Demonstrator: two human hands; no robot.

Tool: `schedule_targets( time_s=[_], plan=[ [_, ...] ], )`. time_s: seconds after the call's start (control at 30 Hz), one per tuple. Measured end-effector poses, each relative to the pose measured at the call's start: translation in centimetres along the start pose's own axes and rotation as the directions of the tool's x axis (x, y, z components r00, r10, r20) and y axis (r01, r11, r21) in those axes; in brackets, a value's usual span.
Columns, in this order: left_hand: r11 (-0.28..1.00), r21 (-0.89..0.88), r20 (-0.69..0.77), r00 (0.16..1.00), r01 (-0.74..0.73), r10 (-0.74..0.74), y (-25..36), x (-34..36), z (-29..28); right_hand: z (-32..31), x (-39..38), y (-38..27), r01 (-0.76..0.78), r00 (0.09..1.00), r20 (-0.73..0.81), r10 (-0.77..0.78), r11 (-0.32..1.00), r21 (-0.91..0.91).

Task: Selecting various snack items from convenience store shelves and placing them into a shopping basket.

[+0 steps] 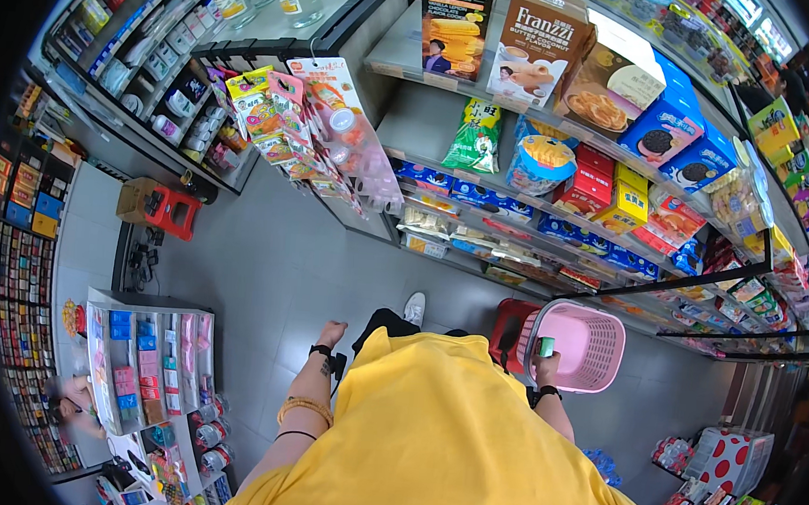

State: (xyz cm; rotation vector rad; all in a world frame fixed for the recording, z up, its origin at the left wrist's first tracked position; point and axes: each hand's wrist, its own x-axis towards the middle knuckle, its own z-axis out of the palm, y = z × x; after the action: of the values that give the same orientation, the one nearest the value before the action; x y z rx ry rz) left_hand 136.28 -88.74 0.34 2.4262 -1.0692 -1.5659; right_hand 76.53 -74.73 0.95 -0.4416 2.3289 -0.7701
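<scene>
My right hand [547, 364] is closed on a small green-and-white packet [545, 347] at the left side of a pink plastic basket [611, 349]. Slotted walls surround the basket's inside. Whether the same hand also touches its rim, I cannot tell. My left hand [331, 333] hangs low in front of me on the other side, its fingers loosely curled in. Nothing shows in it, and it touches no shelf. A dark band is round each wrist.
Ahead stands a snack shelf with cookie boxes [535, 50], a green bag [475, 135] and blue boxes [660, 116]. Hanging candy packets [266, 116] stick out at its end. A red stool [511, 333] is beside the basket. A small display rack [145, 366] stands at left.
</scene>
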Motion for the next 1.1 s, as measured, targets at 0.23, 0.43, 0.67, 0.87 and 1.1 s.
schedule_targets(
  time_s=[0.23,0.43,0.67,0.87,1.1],
  plan=[
    [0.995,0.057,0.009,0.996,-0.085,0.085,-0.1,0.5,-0.2,1.6,3.3,5.2,0.091,0.995,-0.05,-0.09,0.996,0.015],
    [0.99,0.099,0.053,0.994,-0.099,0.094,-1.6,3.9,0.9,1.3,1.9,2.7,0.091,0.992,-0.083,-0.095,0.994,-0.061],
    [0.997,-0.041,0.066,0.995,-0.071,0.074,1.1,0.5,0.7,1.0,1.5,1.7,0.043,0.994,-0.096,-0.055,0.991,-0.128],
    [0.996,-0.048,0.073,0.994,-0.073,0.076,2.5,0.0,0.3,1.3,2.3,3.6,0.03,0.995,-0.092,-0.042,0.991,-0.127],
    [0.995,-0.07,0.087,0.993,-0.074,0.08,3.4,0.1,-0.2,1.1,1.7,2.3,-0.002,0.998,-0.056,-0.004,0.995,-0.103]
  ],
)
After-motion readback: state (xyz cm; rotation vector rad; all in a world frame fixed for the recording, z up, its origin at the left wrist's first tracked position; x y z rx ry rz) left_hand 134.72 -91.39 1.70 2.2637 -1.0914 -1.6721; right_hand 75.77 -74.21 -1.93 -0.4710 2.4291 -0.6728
